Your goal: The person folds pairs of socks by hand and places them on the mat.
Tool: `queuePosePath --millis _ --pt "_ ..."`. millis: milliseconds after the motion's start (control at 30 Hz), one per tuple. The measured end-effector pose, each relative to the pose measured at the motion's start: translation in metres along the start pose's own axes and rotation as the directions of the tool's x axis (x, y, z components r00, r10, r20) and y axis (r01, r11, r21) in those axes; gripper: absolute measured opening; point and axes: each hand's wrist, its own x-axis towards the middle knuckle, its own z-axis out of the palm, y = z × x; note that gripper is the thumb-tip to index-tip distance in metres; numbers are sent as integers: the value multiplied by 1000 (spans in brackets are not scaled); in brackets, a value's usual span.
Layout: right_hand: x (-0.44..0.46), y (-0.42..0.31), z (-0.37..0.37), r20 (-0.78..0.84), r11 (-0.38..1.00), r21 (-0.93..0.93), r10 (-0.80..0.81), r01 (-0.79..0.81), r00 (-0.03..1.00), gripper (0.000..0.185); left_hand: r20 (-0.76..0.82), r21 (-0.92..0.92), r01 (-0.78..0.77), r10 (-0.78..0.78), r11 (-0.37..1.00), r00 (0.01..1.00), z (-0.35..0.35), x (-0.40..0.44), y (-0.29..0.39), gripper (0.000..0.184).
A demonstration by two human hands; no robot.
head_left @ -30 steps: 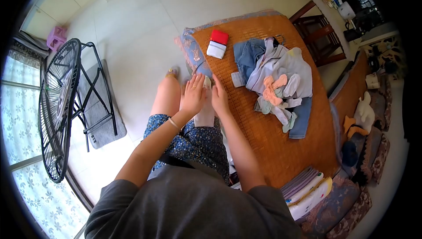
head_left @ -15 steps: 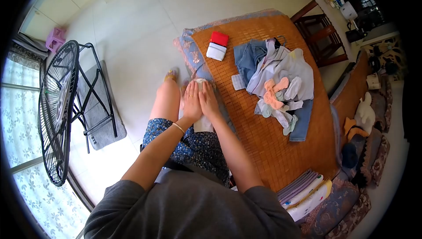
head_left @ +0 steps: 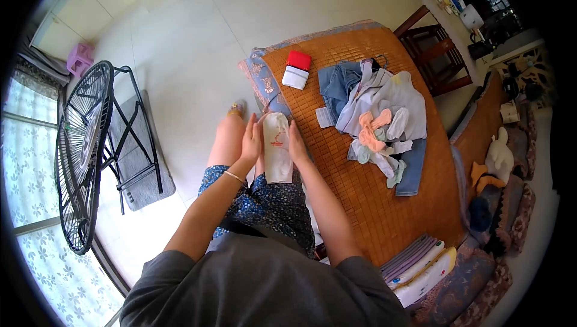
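Observation:
A long, narrow folded white cloth (head_left: 277,152) with a small orange-red print lies across my lap. My left hand (head_left: 251,139) is upright along its left edge, fingers straight and held together, palm facing the cloth. Along the right edge is my right hand (head_left: 297,143), also with fingers stretched out. Neither hand grips anything; whether they touch the cloth's edges I cannot tell. What kind of garment the folded cloth is does not show.
On the woven brown mat (head_left: 354,219) to the right lie a loose clothes pile (head_left: 390,101), peach socks (head_left: 371,131), jeans (head_left: 412,171) and a red-and-white folded bundle (head_left: 297,70). Folded clothes (head_left: 421,267) sit nearer me. A black folding chair (head_left: 84,152) stands left.
My hands lay flat side by side on top of the cloth; they have moved apart to its two sides, uncovering the print.

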Motion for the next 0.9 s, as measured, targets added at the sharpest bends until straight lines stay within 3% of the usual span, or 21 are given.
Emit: queuePosePath --millis 67,133,167,200,267,333,400,567,667,767,833,867,900 --pt "0 -15 -20 -18 993 -46 -111 110 994 56 -77 -7 -12 11 1000 997 -8 2 11 45" --pt "1 -31 -32 -31 972 -93 -219 215 975 50 -88 303 -153 187 941 978 -6 3 16 43" --pt "3 -41 -28 -46 920 -173 -365 352 930 42 -45 294 -155 176 943 983 0 3 21 41" --pt "1 -48 -23 -46 921 -173 -363 350 931 42 -44 295 -154 174 943 984 6 1 28 41" --pt "1 -57 -17 94 918 -187 -337 349 937 40 130 454 -388 371 802 920 17 -2 36 40" --pt "-2 -46 -10 117 943 -128 -294 308 949 41 129 489 -361 343 794 930 18 -8 23 41" --pt "0 -30 1 26 856 -266 -454 444 891 42 132 470 -375 356 799 925 17 -10 20 43" --pt "-3 -22 6 10 872 -323 -384 366 923 48 137 405 -314 282 859 949 17 -11 15 46" --pt "-4 -19 4 15 928 -239 -289 284 957 54 118 391 -276 249 878 961 20 -13 14 47" --pt "-10 -18 4 16 956 -238 -173 172 985 61 131 414 -227 188 882 973 23 -18 14 49" --pt "-4 -24 2 26 982 -164 102 -97 994 68 69 434 -231 224 871 972 24 -12 10 51" --pt "3 -19 3 25 981 -163 106 -100 994 68 72 434 -230 221 871 973 25 -9 8 51" --pt "11 -1 7 39 996 -33 88 -87 995 69 94 387 -202 180 900 979 24 -7 4 51"
